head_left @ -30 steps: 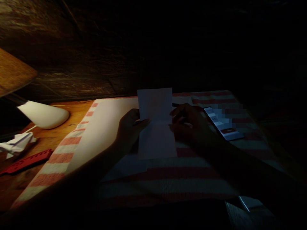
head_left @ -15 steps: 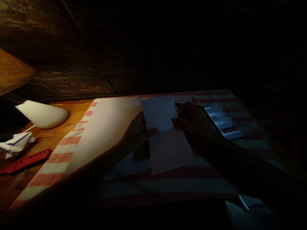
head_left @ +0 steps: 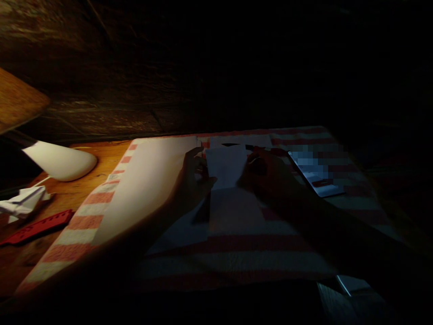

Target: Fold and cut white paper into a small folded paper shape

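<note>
A small white sheet of paper [head_left: 226, 168] lies folded across its middle on a red-and-white striped cloth [head_left: 237, 253]. My left hand [head_left: 193, 178] pinches the paper's left edge at the fold. My right hand [head_left: 265, 174] grips the right edge at the same height. Both hands are dark silhouettes in the low light. The upper half of the paper tilts up slightly; the lower half rests flat on the cloth toward me.
A large white sheet [head_left: 152, 180] lies left of my hands. A lit phone [head_left: 314, 174] sits to the right. On the wooden table [head_left: 67, 198] are a white lamp base [head_left: 59, 160], crumpled paper [head_left: 22, 203] and a red ruler [head_left: 37, 227].
The paper, held upright a second ago, has been lowered toward the cloth and its upper half has come down. Both hands stayed on its side edges.
</note>
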The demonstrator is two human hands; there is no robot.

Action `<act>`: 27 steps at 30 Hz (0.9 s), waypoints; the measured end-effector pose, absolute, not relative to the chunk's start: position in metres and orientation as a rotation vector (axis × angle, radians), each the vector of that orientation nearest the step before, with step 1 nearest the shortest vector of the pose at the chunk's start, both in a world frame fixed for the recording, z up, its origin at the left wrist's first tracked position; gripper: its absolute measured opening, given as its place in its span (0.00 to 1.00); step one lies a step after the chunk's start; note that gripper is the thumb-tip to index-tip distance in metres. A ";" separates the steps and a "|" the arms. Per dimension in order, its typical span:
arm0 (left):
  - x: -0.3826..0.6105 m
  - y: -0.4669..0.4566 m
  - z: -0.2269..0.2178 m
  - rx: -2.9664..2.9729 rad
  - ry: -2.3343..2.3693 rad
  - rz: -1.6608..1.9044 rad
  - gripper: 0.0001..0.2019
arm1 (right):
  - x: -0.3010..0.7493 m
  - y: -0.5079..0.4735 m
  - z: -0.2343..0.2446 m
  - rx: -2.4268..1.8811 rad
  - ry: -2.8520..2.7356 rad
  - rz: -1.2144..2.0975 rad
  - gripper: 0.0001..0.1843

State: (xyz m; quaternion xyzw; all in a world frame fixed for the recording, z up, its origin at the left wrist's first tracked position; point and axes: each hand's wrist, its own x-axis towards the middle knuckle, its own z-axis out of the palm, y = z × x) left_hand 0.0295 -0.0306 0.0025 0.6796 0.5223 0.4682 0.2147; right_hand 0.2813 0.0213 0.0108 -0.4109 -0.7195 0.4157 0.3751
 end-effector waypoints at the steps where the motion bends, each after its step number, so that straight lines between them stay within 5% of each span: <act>1: 0.029 -0.031 0.002 1.962 1.497 1.295 0.41 | 0.281 0.021 0.011 -1.064 -1.841 1.065 0.17; 12: 0.035 -0.047 0.013 2.529 1.539 0.805 0.34 | 0.280 0.018 0.016 -1.168 -1.820 1.039 0.15; 27: 0.031 -0.045 0.009 2.507 1.502 0.811 0.35 | 0.279 0.021 0.008 -1.093 -1.823 1.028 0.16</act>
